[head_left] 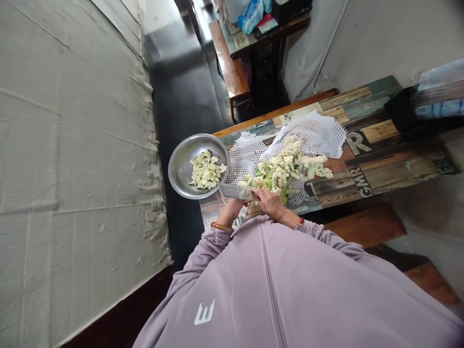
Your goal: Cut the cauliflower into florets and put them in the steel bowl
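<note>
**A:** Head view. Report the hands.

**B:** The right hand (271, 204), lower centre of the frame, is closed around the handle end of the knife (235, 192), as far as this small view allows. The blade points left toward the bowl (177, 164). The left hand (232, 207) sits just under the blade. I cannot tell whether its fingers are curled or spread.

**A:** Location of the cauliflower?

**B:** The cauliflower (286, 166) is heaped on the mesh cloth (319, 133) at centre frame, touching the right hand. Cut florets (206, 170) lie in the bowl, left of centre.

**A:** Hazards?

**B:** Two.
1. The left hand is close to the blade, so a slip could cut it.
2. The bowl appears to overhang the left end of the table (384, 169), so a nudge could tip it off.
</note>
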Motion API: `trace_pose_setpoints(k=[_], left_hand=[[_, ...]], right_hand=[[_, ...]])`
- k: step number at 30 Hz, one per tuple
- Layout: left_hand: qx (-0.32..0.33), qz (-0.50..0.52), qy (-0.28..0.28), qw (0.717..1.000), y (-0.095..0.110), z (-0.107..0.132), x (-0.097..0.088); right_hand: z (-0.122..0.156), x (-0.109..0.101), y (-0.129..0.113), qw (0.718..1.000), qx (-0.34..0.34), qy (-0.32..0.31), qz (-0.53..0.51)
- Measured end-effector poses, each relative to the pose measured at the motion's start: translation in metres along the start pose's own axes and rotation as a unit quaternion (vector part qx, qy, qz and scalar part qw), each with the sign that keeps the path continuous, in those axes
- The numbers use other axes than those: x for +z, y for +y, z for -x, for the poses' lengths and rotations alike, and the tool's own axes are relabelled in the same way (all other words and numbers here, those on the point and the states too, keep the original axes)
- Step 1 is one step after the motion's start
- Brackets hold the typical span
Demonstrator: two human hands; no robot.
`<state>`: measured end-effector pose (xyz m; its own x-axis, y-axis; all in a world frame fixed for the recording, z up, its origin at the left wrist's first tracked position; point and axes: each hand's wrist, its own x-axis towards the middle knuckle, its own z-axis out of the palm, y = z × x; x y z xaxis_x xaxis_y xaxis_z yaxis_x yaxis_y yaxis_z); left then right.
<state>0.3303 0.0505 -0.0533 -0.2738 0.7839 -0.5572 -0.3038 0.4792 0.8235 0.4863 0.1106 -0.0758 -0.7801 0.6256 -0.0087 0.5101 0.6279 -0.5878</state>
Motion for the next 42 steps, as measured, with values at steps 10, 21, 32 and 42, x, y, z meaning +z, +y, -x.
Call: trace_pose_setpoints(k=[10, 21, 32, 42], left_hand=[[0.033, -0.168, -0.025, 0.985, 0.004, -0.011, -0.013], [-0.045, 0.037, 0.113, 0.992, -0.025, -0.011, -0.062], [-0.053, 0.019, 0.115, 0.992, -0.068, -0.005, -0.058], [-0.024, 0.160, -0.018, 0.987, -0.016, 0.020, -0.046]], right_hand=[[0.022, 0.020, 0.041, 0.997, 0.061, 0.003, -0.057], [0.005, 0.013, 0.054, 0.969, 0.155, 0.033, -0.189], [0.006, 0.009, 0.039, 0.973, 0.126, -0.033, -0.191], [-0.014, -0.004, 0.013, 0.973, 0.094, 0.008, -0.208]])
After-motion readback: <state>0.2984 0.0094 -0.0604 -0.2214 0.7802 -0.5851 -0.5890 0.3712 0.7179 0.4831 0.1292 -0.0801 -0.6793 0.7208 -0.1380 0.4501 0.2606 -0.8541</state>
